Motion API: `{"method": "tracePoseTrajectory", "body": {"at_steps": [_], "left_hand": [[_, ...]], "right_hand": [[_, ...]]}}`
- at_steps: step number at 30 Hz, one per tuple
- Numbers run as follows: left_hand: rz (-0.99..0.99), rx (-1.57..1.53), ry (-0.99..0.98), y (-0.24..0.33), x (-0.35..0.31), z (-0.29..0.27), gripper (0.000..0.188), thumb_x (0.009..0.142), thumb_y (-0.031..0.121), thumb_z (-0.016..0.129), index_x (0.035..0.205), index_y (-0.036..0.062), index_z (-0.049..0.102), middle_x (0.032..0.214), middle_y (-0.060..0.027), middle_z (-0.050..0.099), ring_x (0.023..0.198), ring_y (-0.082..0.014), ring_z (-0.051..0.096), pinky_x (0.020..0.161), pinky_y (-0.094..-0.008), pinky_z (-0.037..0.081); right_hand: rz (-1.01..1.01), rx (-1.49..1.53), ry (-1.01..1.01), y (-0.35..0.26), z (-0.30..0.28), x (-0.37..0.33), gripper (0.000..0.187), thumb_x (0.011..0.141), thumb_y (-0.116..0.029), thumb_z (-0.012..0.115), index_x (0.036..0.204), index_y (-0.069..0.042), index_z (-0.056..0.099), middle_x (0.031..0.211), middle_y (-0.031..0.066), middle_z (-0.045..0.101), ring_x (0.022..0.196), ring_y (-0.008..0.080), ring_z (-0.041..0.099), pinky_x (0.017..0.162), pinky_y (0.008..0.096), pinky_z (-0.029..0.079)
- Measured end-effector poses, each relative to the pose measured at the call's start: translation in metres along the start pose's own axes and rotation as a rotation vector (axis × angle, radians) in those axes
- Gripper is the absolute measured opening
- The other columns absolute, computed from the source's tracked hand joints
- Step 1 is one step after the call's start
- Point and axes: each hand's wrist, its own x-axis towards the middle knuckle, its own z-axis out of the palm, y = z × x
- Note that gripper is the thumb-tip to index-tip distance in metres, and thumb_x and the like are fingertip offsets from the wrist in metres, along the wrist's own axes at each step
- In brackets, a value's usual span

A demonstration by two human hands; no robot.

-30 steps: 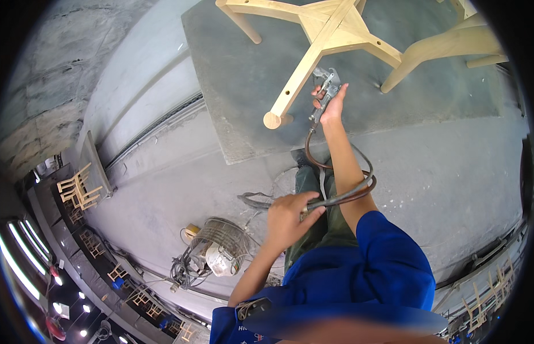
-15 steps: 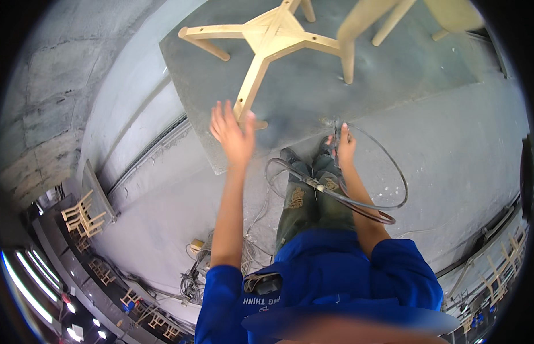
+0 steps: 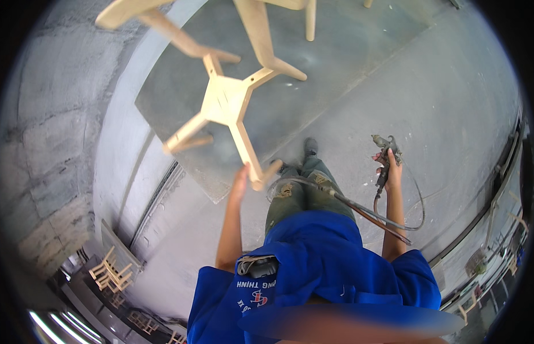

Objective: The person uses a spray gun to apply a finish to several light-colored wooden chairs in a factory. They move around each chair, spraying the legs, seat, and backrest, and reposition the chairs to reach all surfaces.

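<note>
A pale wooden chair frame (image 3: 225,102) with a cross-shaped seat base stands ahead of me, its legs spread outward. Beside the end of its nearest leg is my left hand (image 3: 239,184), fingers stretched out, seen edge-on. It is against or very near the wood; contact is not plain. Out to the right, my right hand (image 3: 394,169) is closed around a dark spray gun (image 3: 386,150), its nozzle facing away from me. Hoses (image 3: 367,209) run from the gun back across my legs.
The chair stands over a dark sheet (image 3: 336,69) on the grey floor. A block wall (image 3: 49,137) rises at the left. Several wooden chair frames (image 3: 110,272) are at the lower left, and more frames (image 3: 469,307) at the lower right.
The chair frame has turned, and more of its upper part shows at top left. My right hand has swung out to the right with the spray gun. My left hand has turned edge-on.
</note>
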Motion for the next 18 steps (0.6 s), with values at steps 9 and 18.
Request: {"method": "tracePoseTrajectory", "body": {"at_steps": [9, 18], "left_hand": [[-0.022, -0.367, -0.187, 0.036, -0.024, 0.165, 0.062, 0.105, 0.042, 0.055, 0.137, -0.0114, 0.053, 0.142, -0.0177, 0.055, 0.135, -0.0208, 0.045, 0.116, -0.0348, 0.03], [-0.09, -0.537, 0.052, 0.16, 0.137, 0.18, 0.055, 0.1, 0.055, 0.059, 0.12, 0.0047, 0.067, 0.114, -0.0028, 0.067, 0.111, -0.0131, 0.055, 0.115, -0.0436, 0.024]], "right_hand": [[0.042, 0.187, -0.004, 0.0, -0.061, -0.056, 0.058, 0.101, -0.061, 0.045, 0.115, -0.007, 0.061, 0.098, 0.0053, 0.067, 0.096, 0.0177, 0.067, 0.057, 0.0245, 0.043], [-0.011, 0.162, 0.158, -0.021, 0.003, -0.064, 0.074, 0.099, -0.073, 0.035, 0.118, -0.007, 0.061, 0.081, 0.0044, 0.064, 0.07, 0.0118, 0.061, 0.046, 0.0224, 0.035]]}}
